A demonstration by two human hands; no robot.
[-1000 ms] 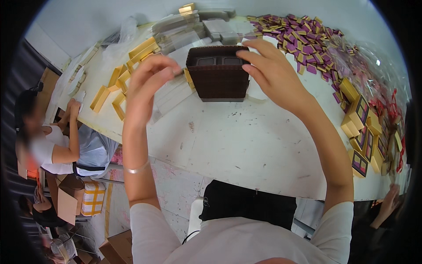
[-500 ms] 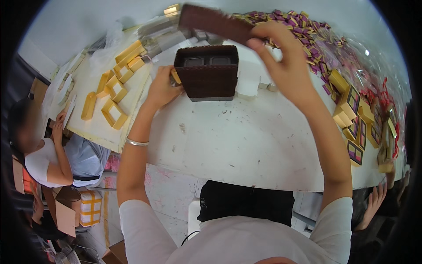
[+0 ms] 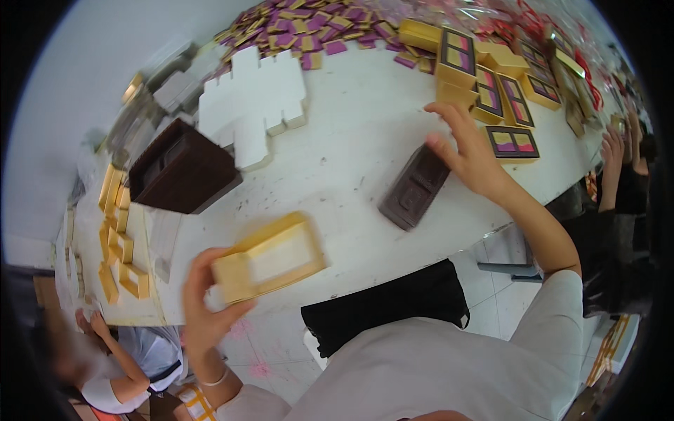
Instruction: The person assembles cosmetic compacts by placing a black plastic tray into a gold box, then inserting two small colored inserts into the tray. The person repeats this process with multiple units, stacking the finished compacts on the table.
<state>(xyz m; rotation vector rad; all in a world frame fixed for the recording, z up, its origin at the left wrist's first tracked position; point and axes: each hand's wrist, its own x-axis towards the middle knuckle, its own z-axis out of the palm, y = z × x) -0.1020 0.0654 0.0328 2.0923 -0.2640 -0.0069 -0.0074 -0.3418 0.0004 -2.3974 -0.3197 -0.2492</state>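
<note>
My left hand [image 3: 207,298] grips a gold rectangular card frame [image 3: 309,263] by its left end, over the near part of the table; it is smeared by motion. A dark brown plastic tray [image 3: 415,188] with two compartments lies tilted across my view, right of the middle. At its far end is my right hand [image 3: 467,151], thumb over the tray's end and fingers spread apart; whether the thumb touches it I cannot tell. To the left stands a dark brown, open-topped box [image 3: 186,172] with more dark trays inside.
White cartons [image 3: 256,98] stand at the back left. Several filled gold boxes [image 3: 484,88] lie at the right, behind them a heap of purple and gold pieces [image 3: 302,28]. Gold frames [image 3: 119,242] sit far left. A co-worker [image 3: 126,365] sits at left; another person's hand [image 3: 612,151] shows at right.
My view has turned right. My right hand has brought the brown tray down to the table. My left hand has moved nearer, away from the brown box, with a gold frame in it.
</note>
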